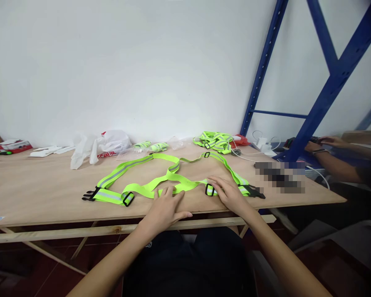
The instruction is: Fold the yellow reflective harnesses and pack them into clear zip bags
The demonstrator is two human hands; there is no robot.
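As your left grip [164, 207] and right grip [231, 196] rest on it, the harness [179, 177] lies spread across the surface [49, 185] right in front of you, its yellow-green straps laid out in two loops that meet at the middle. Your left grip is wide, palm down with the fingers splayed and the thumb stretched out to the right; its fingertips touch the harness's near strap around the middle. Your right grip lies over the harness's near right strap, fingers against the right slider [209, 189]; the thumb is hidden, so I cannot tell whether it pinches the strap. The left slider [128, 199] sits on the harness's near left strap. One buckle [90, 194] ends the harness on the left, prongs pointing outward, and another clip [256, 191] ends it on the right. Beyond the harness's middle are bagged straps [159, 147], with a white bag [115, 142] to the harness's far left and a strap pile [214, 142] behind its right loop. Well to the harness's right, past the blue rack [323, 93], another person's arms [338, 167] reach in.
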